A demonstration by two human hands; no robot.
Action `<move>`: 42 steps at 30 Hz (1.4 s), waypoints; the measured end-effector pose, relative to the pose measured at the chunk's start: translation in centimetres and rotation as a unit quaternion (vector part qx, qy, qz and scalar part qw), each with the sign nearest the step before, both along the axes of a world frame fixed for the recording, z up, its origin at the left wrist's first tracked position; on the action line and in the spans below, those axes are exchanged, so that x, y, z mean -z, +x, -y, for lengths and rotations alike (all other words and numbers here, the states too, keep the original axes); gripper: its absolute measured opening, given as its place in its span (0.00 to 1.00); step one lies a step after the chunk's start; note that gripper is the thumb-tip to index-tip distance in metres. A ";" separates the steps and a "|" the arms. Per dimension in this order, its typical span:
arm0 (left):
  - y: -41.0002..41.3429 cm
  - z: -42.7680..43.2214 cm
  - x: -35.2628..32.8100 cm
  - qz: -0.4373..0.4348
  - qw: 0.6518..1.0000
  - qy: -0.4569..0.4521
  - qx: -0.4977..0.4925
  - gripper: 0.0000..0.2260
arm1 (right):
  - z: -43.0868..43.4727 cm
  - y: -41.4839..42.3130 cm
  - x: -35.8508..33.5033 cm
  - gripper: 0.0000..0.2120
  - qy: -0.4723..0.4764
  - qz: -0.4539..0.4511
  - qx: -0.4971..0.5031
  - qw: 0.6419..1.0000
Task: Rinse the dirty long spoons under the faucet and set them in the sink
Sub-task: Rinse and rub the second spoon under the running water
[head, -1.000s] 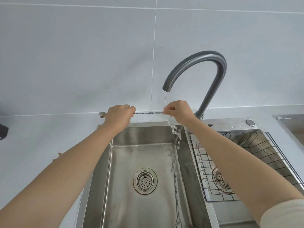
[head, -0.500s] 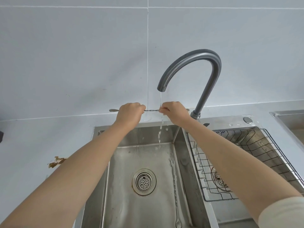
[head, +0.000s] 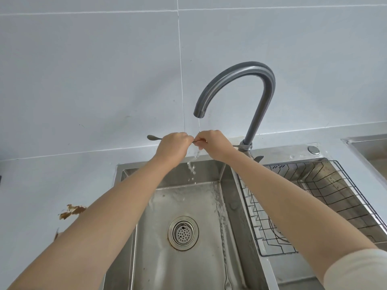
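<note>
Both hands, the left hand [head: 172,144] and the right hand [head: 211,143], pinch one long spoon [head: 154,137] lying sideways between them, under the faucet [head: 236,80] water.

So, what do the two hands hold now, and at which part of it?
Both hold one long spoon by its thin handle, under the faucet: left hand near the bowl end, right hand further along.

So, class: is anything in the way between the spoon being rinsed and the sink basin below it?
Nothing visible blocks it. The spoon, held by the left hand and right hand, sits directly over the open left basin. Another spoon lies along the basin's right side, leaving bare floor.
</note>
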State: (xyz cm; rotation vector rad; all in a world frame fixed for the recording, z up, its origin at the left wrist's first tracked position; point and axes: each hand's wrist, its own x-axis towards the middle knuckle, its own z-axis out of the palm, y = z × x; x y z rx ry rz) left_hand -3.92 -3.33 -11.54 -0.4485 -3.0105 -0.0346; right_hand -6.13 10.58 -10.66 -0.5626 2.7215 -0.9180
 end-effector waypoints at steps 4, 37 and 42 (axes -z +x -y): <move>-0.5 -0.9 0.0 -0.006 1.000 0.024 0.005 0.09 | -1.1 -0.1 -0.1 0.09 -0.043 0.024 0.031 0.998; -0.6 -1.7 -1.5 -0.116 0.988 -0.083 0.065 0.19 | -2.5 0.2 0.7 0.10 -0.079 0.066 0.074 0.992; 1.1 -2.6 -1.2 -0.034 0.989 0.142 0.007 0.07 | -1.8 0.2 1.5 0.08 -0.125 0.089 0.106 0.982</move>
